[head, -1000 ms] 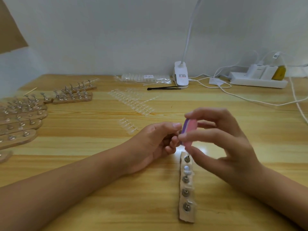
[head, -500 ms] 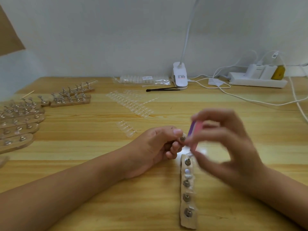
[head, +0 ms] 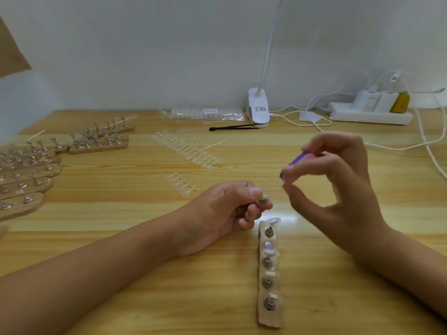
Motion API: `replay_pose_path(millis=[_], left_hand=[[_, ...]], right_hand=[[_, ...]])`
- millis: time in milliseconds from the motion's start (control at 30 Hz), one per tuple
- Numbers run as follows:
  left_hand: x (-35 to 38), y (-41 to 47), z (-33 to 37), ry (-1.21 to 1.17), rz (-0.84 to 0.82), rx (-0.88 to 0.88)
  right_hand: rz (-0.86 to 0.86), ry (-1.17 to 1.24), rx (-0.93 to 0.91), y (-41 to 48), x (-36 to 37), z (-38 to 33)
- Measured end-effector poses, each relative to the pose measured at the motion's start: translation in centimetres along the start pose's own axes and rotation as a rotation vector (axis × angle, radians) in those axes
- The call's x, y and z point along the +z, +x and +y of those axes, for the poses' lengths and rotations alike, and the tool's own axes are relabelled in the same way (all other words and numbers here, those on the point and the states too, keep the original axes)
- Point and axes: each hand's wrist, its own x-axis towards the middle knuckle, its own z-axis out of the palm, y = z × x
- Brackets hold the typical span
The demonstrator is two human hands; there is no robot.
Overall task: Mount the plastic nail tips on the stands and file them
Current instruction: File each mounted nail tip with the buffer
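Wooden table (head: 145, 250) carries all items. Racks of stands (head: 29, 172) sit along its left edge, and clear strips of nail tips (head: 191, 151) lie mid-table. One wooden strip (head: 268, 310) with metal pegs lies lengthwise between the person's forearms.

The left hand (head: 222, 213) is curled, thumb and forefinger pinching a small stand (head: 264, 201). Whether a tip sits on it is too small to confirm. The right hand (head: 343, 189) pinches a pink-and-purple file (head: 296, 163) between thumb and fingers, raised and apart from the stand.

Handling, as a judgement: a plastic tip is light, thin and springy, and may pop off or crack under pressure. Grip the stand by its stem, close beneath the tip, and file lightly.
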Motion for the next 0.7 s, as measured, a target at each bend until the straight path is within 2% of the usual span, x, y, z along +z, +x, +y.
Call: replay_pose_path(millis=[133, 300, 433, 533, 700], left_hand=[[0.1, -0.1, 0.0, 0.026, -0.012, 0.001], [0.5, -0.2, 0.2, 0.028, 0.015, -0.01], [0.5, 0.0, 0.1, -0.019, 0.059, -0.02], [0.4, 0.1, 0.1, -0.087, 0.079, -0.029], [0.3, 0.1, 0.1, -0.129, 0.097, -0.027]], right_hand=[[-0.109, -0.017, -0.18, -1.0, 1.1, -1.0], [-0.012, -0.074, -0.068, 0.3, -0.3, -0.1], [-0.103, -0.192, -0.265, -0.9, 0.9, -1.1], [-0.064, -0.107, -0.124, -0.2, 0.2, -0.3], [0.004, 0.338, 0.196, -0.2, -0.6, -0.6]])
